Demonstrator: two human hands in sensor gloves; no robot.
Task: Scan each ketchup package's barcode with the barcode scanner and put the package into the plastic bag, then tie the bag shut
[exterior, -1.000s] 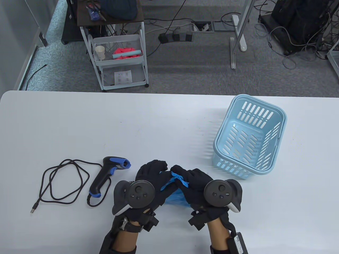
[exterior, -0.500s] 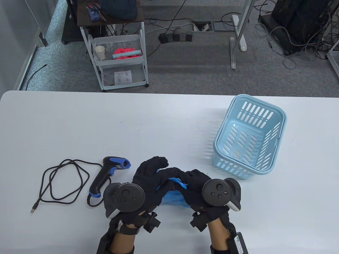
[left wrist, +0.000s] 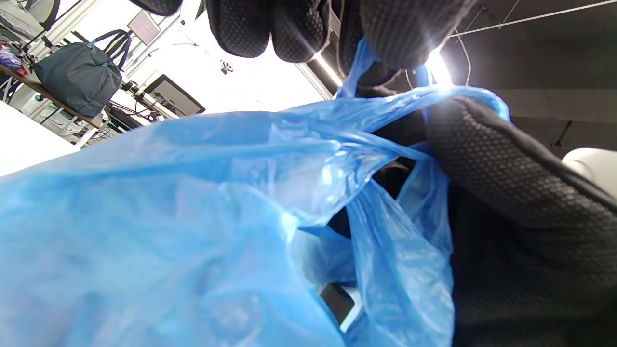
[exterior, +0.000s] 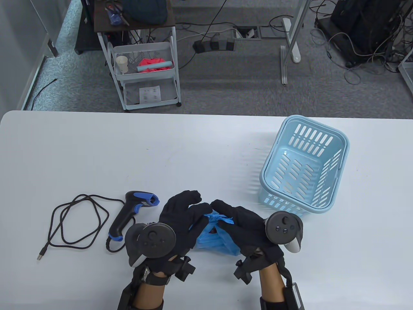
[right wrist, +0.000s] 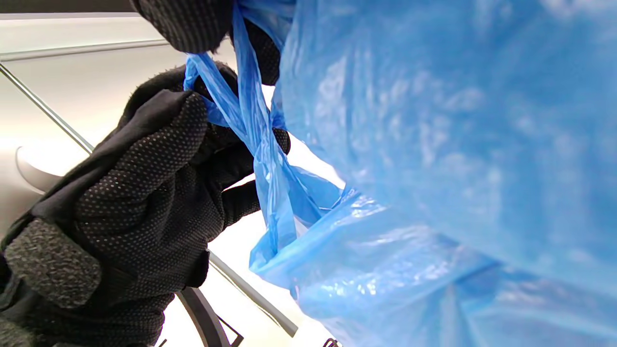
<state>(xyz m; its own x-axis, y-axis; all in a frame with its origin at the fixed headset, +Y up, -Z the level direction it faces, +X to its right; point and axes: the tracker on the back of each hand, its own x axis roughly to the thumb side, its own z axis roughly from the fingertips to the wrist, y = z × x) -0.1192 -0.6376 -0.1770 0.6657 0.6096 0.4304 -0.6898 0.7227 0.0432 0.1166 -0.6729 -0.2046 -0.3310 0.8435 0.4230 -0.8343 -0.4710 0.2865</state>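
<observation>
A blue plastic bag sits on the white table near its front edge, between my two gloved hands. My left hand and my right hand both pinch the bag's twisted handles above its mouth. In the left wrist view the blue plastic bag fills the frame and a dark item shows through its opening. In the right wrist view a twisted handle strip runs between the fingers of both hands. The black and blue barcode scanner lies left of my left hand. No ketchup package is plainly visible.
The scanner's black cable coils at the front left. A light blue slotted basket stands at the right. Beyond the table's far edge stands a white trolley.
My right hand has rolled to the right, its tracker swinging outward, and its fingers have drawn the handles up. More of the bag shows between the hands. The left hand has barely shifted.
</observation>
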